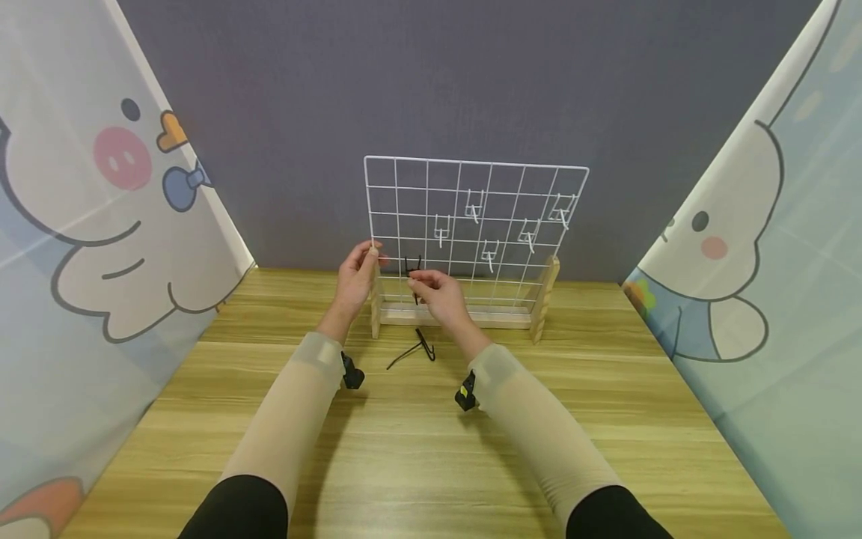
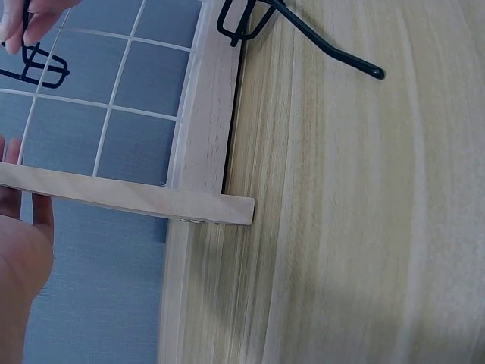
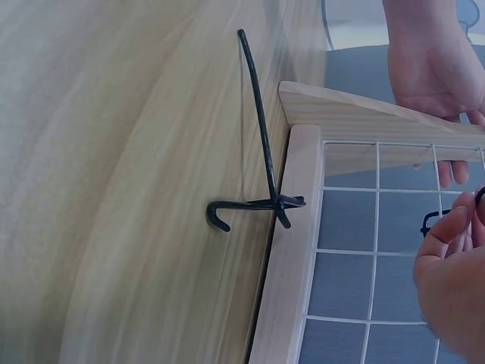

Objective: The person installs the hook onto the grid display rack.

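A white wire grid panel (image 1: 477, 162) stands upright in a wooden stand. My left hand (image 1: 353, 284) grips the stand's left side post (image 1: 376, 299), with fingers reaching behind it. Between thumb and fingers, my right hand (image 1: 441, 297) pinches a black wire hook (image 2: 64, 73) at the lower left of the grid. Its prongs stick up above the fingers; whether they have caught on a wire I cannot tell. A second black hook (image 3: 261, 136) lies on the table in front of the stand's base bar (image 3: 299, 227), its long arm pointing toward the near left.
Several white hooks (image 1: 474, 212) hang on the middle and right of the grid. The stand's right post (image 1: 545, 299) is at the other end. Behind is a grey wall (image 1: 471, 75), with printed cloths at both sides. The wood-grain table (image 1: 404, 434) extends toward me.
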`<state>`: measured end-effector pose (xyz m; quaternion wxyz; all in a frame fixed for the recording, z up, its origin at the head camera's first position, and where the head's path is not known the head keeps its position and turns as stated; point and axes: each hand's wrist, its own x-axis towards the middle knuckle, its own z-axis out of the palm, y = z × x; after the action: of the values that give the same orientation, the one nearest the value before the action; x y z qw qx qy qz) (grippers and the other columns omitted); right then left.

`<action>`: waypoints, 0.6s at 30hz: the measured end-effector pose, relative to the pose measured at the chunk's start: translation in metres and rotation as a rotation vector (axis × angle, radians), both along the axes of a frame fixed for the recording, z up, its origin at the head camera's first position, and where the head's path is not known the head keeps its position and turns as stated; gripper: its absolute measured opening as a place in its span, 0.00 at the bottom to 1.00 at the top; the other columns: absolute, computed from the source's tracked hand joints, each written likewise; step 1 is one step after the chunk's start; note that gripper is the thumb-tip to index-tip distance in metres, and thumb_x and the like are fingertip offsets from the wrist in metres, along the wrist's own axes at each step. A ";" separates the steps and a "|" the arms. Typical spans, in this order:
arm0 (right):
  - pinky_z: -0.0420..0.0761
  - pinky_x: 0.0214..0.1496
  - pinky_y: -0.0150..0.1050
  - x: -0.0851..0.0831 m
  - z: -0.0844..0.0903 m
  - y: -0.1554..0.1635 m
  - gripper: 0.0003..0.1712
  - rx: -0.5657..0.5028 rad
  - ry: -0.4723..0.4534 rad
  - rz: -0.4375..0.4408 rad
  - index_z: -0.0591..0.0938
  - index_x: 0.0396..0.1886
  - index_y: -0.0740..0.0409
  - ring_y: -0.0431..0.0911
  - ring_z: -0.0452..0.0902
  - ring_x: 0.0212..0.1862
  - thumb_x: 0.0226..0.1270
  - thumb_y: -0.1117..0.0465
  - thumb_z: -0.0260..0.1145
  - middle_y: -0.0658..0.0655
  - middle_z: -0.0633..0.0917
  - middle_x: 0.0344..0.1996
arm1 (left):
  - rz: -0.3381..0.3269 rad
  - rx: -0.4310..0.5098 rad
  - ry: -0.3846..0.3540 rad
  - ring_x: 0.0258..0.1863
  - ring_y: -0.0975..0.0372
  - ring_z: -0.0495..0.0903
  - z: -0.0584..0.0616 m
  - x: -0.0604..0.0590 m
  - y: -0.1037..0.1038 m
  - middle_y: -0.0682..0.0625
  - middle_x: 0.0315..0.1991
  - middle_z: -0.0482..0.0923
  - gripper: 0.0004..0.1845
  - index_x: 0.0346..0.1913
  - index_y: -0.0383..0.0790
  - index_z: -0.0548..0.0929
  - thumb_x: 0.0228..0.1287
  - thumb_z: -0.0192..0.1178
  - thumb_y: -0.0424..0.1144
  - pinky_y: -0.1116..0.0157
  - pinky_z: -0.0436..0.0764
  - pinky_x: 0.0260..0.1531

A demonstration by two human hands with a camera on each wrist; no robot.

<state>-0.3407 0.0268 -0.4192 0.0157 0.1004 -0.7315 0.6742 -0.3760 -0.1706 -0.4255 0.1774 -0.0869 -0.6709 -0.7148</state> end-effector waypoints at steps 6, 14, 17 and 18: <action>0.88 0.56 0.53 -0.001 -0.001 -0.002 0.15 0.027 0.003 0.004 0.90 0.60 0.61 0.38 0.83 0.38 0.80 0.61 0.72 0.65 0.91 0.48 | -0.001 -0.006 0.011 0.47 0.62 0.89 -0.001 0.000 -0.001 0.32 0.52 0.88 0.22 0.68 0.30 0.79 0.88 0.56 0.47 0.72 0.67 0.25; 0.82 0.66 0.68 0.000 -0.001 0.001 0.20 0.042 -0.013 0.048 0.87 0.66 0.63 0.38 0.83 0.39 0.81 0.60 0.70 0.70 0.89 0.54 | 0.005 -0.012 0.002 0.45 0.65 0.89 0.000 0.001 -0.001 0.31 0.53 0.87 0.11 0.59 0.49 0.86 0.88 0.56 0.46 0.72 0.68 0.25; 0.81 0.66 0.69 0.001 -0.001 0.001 0.19 0.044 -0.023 0.056 0.87 0.66 0.62 0.38 0.82 0.39 0.82 0.61 0.70 0.71 0.89 0.56 | 0.005 -0.013 0.008 0.42 0.67 0.88 0.000 0.002 -0.001 0.35 0.50 0.89 0.11 0.60 0.48 0.85 0.88 0.56 0.45 0.71 0.67 0.24; 0.81 0.66 0.69 0.001 -0.001 0.002 0.19 0.045 -0.025 0.059 0.87 0.66 0.61 0.38 0.82 0.39 0.82 0.61 0.69 0.71 0.89 0.56 | 0.004 -0.014 0.006 0.42 0.67 0.88 0.000 0.002 -0.001 0.37 0.49 0.90 0.13 0.61 0.45 0.85 0.88 0.56 0.45 0.71 0.67 0.24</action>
<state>-0.3401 0.0286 -0.4199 -0.0154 0.1139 -0.7433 0.6591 -0.3743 -0.1713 -0.4251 0.1803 -0.0891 -0.6756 -0.7093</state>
